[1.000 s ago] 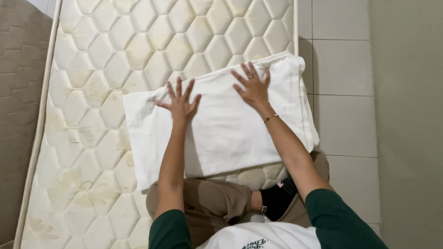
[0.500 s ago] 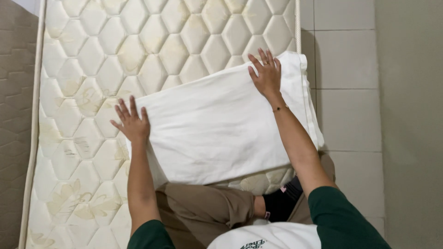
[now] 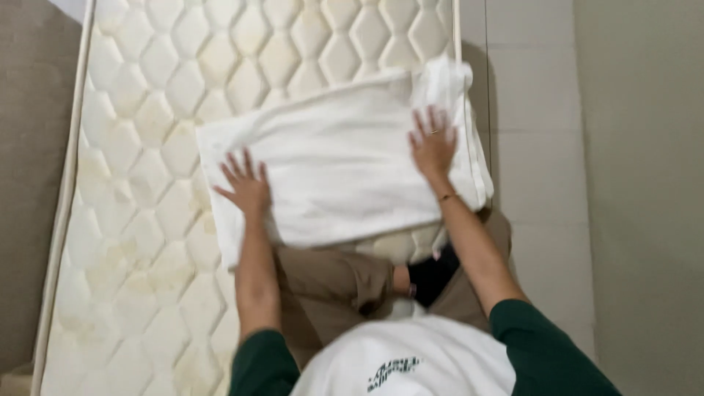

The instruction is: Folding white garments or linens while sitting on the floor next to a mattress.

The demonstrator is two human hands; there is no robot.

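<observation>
White cloth, a folded towel (image 3: 345,169), is lying across the near end of a quilted mattress (image 3: 147,110), and both of the person's hands are resting flat on it. The left hand (image 3: 246,187) is pressing down at the towel's left part, close to its left edge, with the fingers (image 3: 236,167) spread apart and stretched out straight; nothing is being pinched or clutched, the palm is simply lying on the fabric. The right hand (image 3: 433,143) is pressing on the towel's right part, near its far right corner, where the cloth is bunching up into a small ruffle at the mattress edge. Its fingers are also splayed wide and extended, so this hand is likewise open and gripping nothing, only touching the towel's top surface. The picture is a little blurred around both hands, so finer detail of the fingertips is not showing clearly.

The towel is sitting slightly askew, its right end higher in the view than its left, and its right edge is hanging just past the mattress border toward a pale tiled floor (image 3: 528,147). The mattress surface is looking cream with yellowish stains. The person is kneeling at the towel's near edge, wearing brown trousers (image 3: 330,279) and dark green sleeves (image 3: 543,352).
</observation>
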